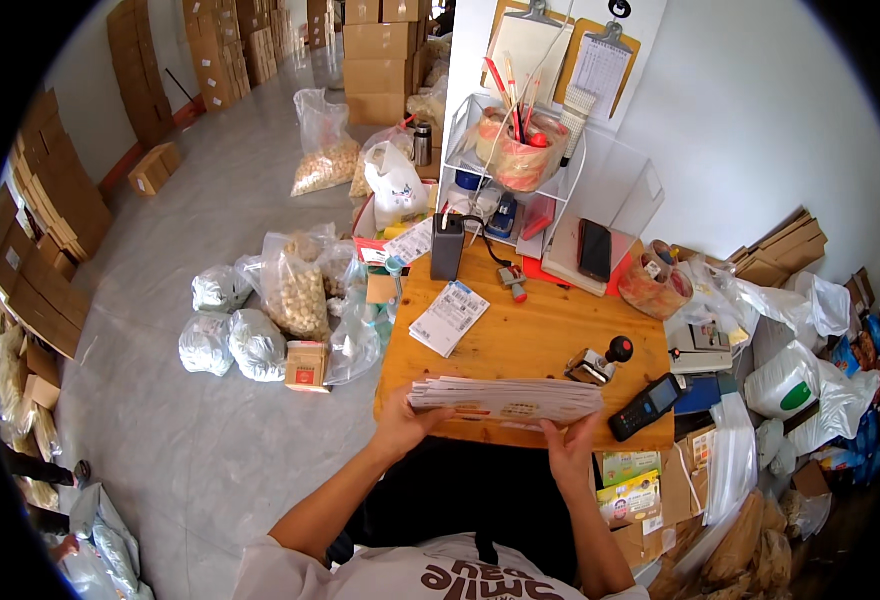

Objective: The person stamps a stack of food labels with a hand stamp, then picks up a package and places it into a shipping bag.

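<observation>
Table, wooden, one, in front of me. Silver bags, three, bunched on the grey floor left of it. Clipboards, two, on the white wall. Stack of white printed sheets, one, over the table's near edge; layers too tight to count, can't tell if it touches wood. Both hands gripping it: left hand closed on the left end, thumb across the front; right hand holding the lower right end. Scanner, black handheld, one, lying right of my right hand. Loose slips, one overlapping pile, not countable. Grey block, one, upright. Phone, black, one. Stamp, black knob, one, just beyond the stack's right end. Edges: floor stretches wide past the left table edge; scanner sits near the right front corner; grey block stands close to the far left edge. Moving room: broad strip of bare wood between slips and stamp, narrow gap between stamp and scanner.
</observation>
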### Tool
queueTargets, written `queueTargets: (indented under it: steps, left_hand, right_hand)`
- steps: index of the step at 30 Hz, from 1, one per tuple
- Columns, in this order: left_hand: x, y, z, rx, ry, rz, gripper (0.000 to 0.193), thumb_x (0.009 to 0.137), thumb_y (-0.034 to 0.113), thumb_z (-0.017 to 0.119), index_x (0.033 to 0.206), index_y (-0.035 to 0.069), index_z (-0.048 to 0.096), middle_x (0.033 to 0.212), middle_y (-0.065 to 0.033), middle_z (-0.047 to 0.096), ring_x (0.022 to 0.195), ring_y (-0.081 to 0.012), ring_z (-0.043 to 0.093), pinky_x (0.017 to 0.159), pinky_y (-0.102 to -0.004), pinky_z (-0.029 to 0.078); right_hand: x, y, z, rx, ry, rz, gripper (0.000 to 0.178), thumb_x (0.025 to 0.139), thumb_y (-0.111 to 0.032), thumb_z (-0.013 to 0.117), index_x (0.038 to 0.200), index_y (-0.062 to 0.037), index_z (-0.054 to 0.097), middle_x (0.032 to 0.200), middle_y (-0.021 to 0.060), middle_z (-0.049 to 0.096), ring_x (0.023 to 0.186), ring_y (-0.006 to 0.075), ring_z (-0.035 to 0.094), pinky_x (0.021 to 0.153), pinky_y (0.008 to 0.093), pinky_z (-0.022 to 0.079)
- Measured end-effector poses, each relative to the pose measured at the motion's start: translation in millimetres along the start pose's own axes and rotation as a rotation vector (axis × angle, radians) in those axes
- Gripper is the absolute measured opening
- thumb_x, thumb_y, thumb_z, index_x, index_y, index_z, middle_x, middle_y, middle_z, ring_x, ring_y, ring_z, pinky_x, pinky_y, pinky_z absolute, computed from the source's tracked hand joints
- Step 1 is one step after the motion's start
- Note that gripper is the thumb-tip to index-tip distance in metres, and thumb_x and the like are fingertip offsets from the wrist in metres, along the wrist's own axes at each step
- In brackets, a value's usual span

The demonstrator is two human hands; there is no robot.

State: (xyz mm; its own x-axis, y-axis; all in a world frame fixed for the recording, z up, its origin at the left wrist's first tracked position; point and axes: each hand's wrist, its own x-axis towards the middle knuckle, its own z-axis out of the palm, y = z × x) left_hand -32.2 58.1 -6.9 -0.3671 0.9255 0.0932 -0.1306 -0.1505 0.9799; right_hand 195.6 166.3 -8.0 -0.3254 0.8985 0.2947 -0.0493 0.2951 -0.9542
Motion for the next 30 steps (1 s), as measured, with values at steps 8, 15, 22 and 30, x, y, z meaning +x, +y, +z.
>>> queueTargets:
  steps: [8,15,22,30]
  left_hand:
    - [11,-13,-7,0.197,-0.156,-0.078,0.032,0.076,0.000,0.071,0.106,0.001,0.062,0.101,-0.0052,0.066,0.093,-0.0125,0.060,0.084,-0.0273,0.048]
    - [1,-30,-29,0.269,0.011,0.023,0.039,0.072,-0.005,0.073,0.108,-0.001,0.058,0.098,-0.0082,0.065,0.090,-0.0185,0.063,0.080,-0.0317,0.052]
    - [-18,18,-7,0.072,-0.074,-0.413,0.049,0.067,-0.012,0.070,0.112,-0.006,0.051,0.103,-0.0148,0.063,0.093,-0.0239,0.064,0.083,-0.0343,0.053]
    - [-19,7,-14,-0.096,-0.066,-0.655,0.064,0.056,-0.014,0.065,0.117,-0.006,0.049,0.104,-0.0160,0.064,0.090,-0.0273,0.065,0.081,-0.0361,0.053]
  right_hand:
    - [-1,32,-20,-0.055,-0.087,-0.010,0.056,0.084,0.000,0.062,0.130,-0.0004,0.030,0.119,0.0127,0.047,0.110,0.0200,0.049,0.094,0.0309,0.040]
    - [1,21,1,-0.185,-0.039,0.084,0.044,0.083,-0.009,0.067,0.119,-0.0008,0.043,0.094,0.0121,0.061,0.082,0.0188,0.061,0.072,0.0297,0.049]
    - [-43,-43,-41,-0.197,-0.238,0.441,0.055,0.080,-0.011,0.069,0.126,0.0010,0.041,0.101,0.0143,0.062,0.086,0.0175,0.060,0.077,0.0289,0.048]
    - [-79,-51,-118,-0.247,-0.273,0.085,0.038,0.087,-0.006,0.058,0.125,-0.0020,0.051,0.103,0.0128,0.063,0.090,0.0221,0.063,0.079,0.0317,0.050]
